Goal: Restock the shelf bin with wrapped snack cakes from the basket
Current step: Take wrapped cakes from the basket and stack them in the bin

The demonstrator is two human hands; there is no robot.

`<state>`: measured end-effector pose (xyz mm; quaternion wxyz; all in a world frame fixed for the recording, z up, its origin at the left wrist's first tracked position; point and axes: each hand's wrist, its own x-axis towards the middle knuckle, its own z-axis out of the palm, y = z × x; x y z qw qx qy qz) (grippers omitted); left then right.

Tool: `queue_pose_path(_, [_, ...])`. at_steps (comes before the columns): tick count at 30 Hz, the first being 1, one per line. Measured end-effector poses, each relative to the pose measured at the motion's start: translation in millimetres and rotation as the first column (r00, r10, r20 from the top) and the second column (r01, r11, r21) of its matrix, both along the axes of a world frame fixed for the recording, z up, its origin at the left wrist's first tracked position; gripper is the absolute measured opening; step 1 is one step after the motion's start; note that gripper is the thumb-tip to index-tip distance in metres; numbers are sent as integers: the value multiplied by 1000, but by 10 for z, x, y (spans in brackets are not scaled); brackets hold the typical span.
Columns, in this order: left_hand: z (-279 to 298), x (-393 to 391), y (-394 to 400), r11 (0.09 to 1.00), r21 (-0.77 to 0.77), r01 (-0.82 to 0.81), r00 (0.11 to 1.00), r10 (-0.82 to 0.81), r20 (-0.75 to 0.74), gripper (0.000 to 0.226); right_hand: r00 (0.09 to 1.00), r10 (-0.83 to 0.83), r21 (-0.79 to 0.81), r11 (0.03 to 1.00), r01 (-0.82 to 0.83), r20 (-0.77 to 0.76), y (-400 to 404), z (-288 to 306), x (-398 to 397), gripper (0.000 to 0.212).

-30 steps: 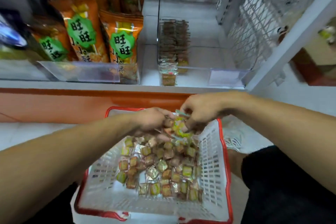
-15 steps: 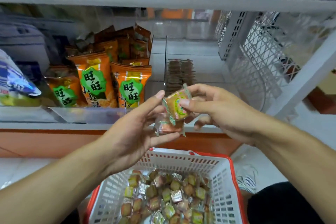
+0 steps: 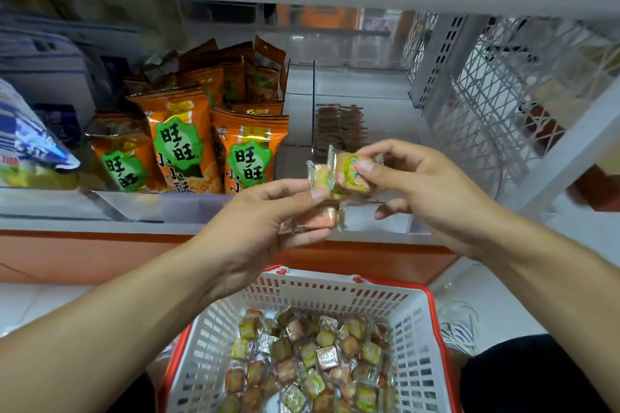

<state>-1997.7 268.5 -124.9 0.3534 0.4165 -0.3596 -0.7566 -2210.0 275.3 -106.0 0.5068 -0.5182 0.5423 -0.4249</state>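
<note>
- The left hand [image 3: 255, 228] is raised in front of the shelf edge, thumb and fingers pinching a wrapped snack cake [image 3: 319, 178]; a second, pinkish cake [image 3: 318, 218] sits lower in the same grip, against the fingers.
- The right hand [image 3: 426, 191] is beside it on the right, thumb and forefinger pinching a green-labelled cake [image 3: 352, 174] that touches the one in the left hand.
- All three held cakes hang above the basket and just in front of the clear shelf bin [image 3: 379, 221], not inside it.
- The bin is a narrow clear compartment on the middle shelf [image 3: 100, 225]; a row of dark wrapped cakes [image 3: 339, 127] stands at its far end, and its near part is partly hidden by the hands.
- Left of the bin, orange snack bags [image 3: 248, 154] with green labels stand upright in a neighbouring clear section.
- The basket [image 3: 335, 292], white mesh with a red rim, sits near and low between the forearms, holding a loose heap of wrapped cakes [image 3: 312, 359] in green, orange and silver wrappers.
- A white lattice panel [image 3: 496, 84] closes the shelf's right end.
- A blue and white bag [image 3: 27, 141] lies at the far left of the shelf.
</note>
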Motion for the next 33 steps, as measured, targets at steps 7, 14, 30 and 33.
queue_pose_path(7, [-2, 28, 0, 1000, 15, 3, 998, -4, 56, 20, 956, 31, 91, 994, -60, 292, -61, 128, -183, 41])
queue_pose_path(14, [-15, -7, 22, 998, -48, -43, 994, 48, 100, 15, 978, 209, 94, 973, -209, 9, -2, 12, -141, 34])
queue_pose_path(30, [14, 94, -42, 956, -151, 250, 962, -227, 152, 40, 921, 382, 166, 916, -366, -74, 3, 30, -199, 46])
queue_pose_path(33, [13, 100, -64, 969, -170, 181, 978, -158, 140, 46, 920, 391, 172, 909, -381, -33, -28, 48, -222, 49])
